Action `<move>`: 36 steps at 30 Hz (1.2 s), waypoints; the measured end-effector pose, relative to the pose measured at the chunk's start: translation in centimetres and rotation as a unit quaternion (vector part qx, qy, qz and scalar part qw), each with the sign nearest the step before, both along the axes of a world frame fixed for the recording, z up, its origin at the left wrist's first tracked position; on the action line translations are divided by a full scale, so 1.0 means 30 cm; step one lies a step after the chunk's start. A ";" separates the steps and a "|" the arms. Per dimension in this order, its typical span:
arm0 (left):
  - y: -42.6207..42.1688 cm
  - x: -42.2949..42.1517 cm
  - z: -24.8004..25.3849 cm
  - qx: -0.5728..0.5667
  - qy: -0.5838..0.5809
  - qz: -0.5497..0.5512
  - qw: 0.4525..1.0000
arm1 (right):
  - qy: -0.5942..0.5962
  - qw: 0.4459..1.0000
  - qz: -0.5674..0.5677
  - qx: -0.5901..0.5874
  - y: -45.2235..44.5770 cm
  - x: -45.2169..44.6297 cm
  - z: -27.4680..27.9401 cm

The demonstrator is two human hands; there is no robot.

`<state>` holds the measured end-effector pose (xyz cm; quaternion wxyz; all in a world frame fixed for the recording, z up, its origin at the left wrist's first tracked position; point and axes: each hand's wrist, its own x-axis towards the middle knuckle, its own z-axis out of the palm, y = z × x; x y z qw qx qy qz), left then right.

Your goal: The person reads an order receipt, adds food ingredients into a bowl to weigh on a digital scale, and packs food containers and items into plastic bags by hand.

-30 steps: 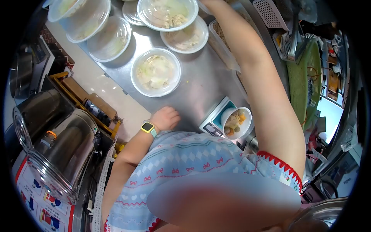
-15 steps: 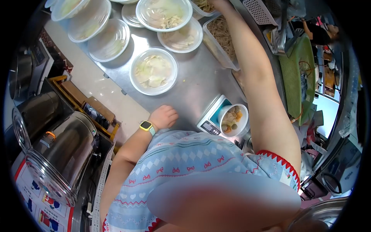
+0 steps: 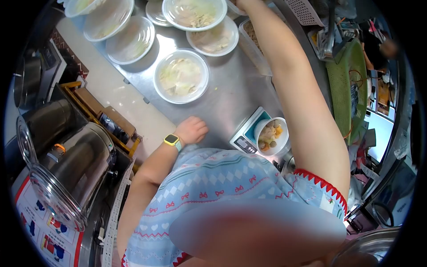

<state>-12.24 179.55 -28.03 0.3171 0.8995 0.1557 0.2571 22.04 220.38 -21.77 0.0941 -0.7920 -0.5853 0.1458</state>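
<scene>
My left hand (image 3: 193,130), with a yellow watch on the wrist, rests at the near edge of the metal table. Its fingers are curled in loosely, and nothing shows in them. Stretched far across the table, my right hand (image 3: 241,4) is at the top edge of the view beside a clear container. Its fingers are cut off. Below my right forearm, a white bowl (image 3: 279,142) with meatballs and orange pieces stands on a digital scale (image 3: 244,141). A lidded round bowl (image 3: 181,76) of pale food sits beyond my left hand.
Several more lidded bowls (image 3: 130,41) stand at the far left, some stacked. My right arm partly covers a clear container (image 3: 255,53) of brown strands. A green basket (image 3: 338,84) is at the right, large metal pots (image 3: 82,162) at the left. Another person is at the far right.
My right hand has shifted left at the top edge, and my forearm covers more of the container of brown strands. My left hand stays at the table edge. The whole view has shifted slightly.
</scene>
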 end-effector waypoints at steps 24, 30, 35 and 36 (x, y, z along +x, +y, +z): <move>-0.009 -0.006 0.007 0.014 0.011 -0.034 0.999 | 0.242 0.938 -0.090 0.230 -0.321 -0.009 0.152; -0.037 0.003 -0.042 0.007 0.061 -0.019 0.998 | 0.547 0.807 -0.079 0.209 -0.720 -0.101 0.326; -0.045 0.014 -0.036 0.011 0.023 -0.009 1.000 | 0.602 0.759 -0.162 0.188 -1.238 -0.077 0.505; -0.043 0.022 -0.039 0.014 0.019 -0.025 0.999 | 0.552 0.797 -0.146 0.198 -1.344 0.004 0.465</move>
